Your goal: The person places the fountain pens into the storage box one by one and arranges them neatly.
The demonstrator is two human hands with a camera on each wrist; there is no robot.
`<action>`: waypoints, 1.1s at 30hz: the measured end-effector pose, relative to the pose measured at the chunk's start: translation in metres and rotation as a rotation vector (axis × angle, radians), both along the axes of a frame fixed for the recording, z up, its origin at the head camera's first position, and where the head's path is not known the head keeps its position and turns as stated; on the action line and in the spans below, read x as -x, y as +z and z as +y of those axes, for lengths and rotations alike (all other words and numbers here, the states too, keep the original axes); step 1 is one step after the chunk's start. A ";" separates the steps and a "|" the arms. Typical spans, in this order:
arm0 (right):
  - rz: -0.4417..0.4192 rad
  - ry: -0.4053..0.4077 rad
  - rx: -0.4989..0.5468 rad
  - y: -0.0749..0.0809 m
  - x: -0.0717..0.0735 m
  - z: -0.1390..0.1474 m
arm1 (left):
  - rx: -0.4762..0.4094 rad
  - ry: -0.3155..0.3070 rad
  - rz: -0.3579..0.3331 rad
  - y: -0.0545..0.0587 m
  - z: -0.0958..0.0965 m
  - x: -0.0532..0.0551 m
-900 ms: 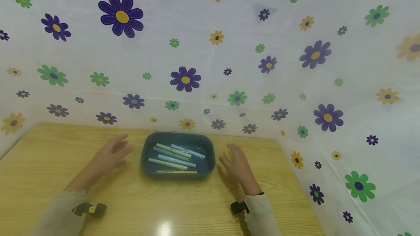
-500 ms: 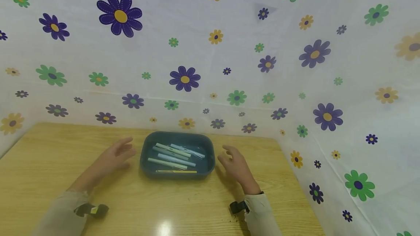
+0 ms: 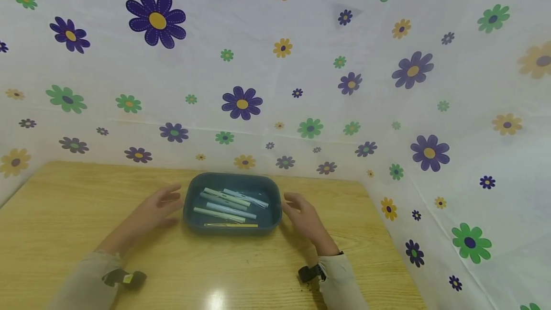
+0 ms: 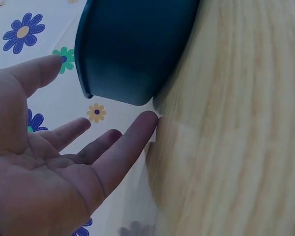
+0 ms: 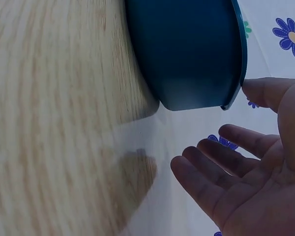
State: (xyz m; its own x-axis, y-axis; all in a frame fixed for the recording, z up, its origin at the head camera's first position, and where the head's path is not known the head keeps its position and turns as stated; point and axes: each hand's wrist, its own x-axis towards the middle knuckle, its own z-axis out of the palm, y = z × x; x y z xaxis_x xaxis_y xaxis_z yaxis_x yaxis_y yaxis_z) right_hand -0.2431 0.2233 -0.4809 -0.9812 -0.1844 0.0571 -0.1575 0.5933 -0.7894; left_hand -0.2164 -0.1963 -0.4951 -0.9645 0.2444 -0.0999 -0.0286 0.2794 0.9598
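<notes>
A dark teal plastic bin (image 3: 232, 232) stands on the wooden table. Inside lie several slim pale green and pale blue sticks (image 3: 231, 210), seemingly in clear wrapping, and a thin yellow stick (image 3: 236, 225) along the near side. My left hand (image 3: 152, 212) is just left of the bin, fingers spread and holding nothing; its wrist view shows a gap to the bin wall (image 4: 132, 49). On the other side, my right hand (image 3: 306, 219) has its fingers extended around the bin's right end. Its thumb (image 5: 265, 92) is at the rim; whether it touches cannot be told.
A white cloth (image 3: 193, 71) printed with flowers hangs behind the table and along its right side. The wooden tabletop (image 3: 241, 271) extends in front of the bin. Dark straps with small devices (image 3: 129, 279) sit at both wrists.
Both hands have moved inward toward the bin, the left going right and the right going slightly left. The bin and its sticks stay in place.
</notes>
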 end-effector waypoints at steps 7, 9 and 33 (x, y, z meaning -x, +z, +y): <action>-0.060 0.057 0.053 0.000 -0.001 -0.003 | -0.102 -0.010 -0.029 -0.003 0.007 0.001; -0.087 0.084 0.077 0.001 -0.002 -0.003 | -0.153 -0.029 -0.042 -0.005 0.008 0.001; -0.177 0.155 0.161 0.004 -0.003 -0.003 | -0.352 -0.102 -0.086 -0.019 0.016 -0.001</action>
State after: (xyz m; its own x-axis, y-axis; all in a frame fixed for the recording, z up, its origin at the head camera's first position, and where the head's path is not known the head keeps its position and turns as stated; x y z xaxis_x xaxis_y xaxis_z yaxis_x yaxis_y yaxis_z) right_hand -0.2403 0.2198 -0.4767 -0.9393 -0.3356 -0.0716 -0.0882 0.4378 -0.8947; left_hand -0.2151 -0.1804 -0.5139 -0.9251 0.3728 -0.0718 -0.1019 -0.0617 0.9929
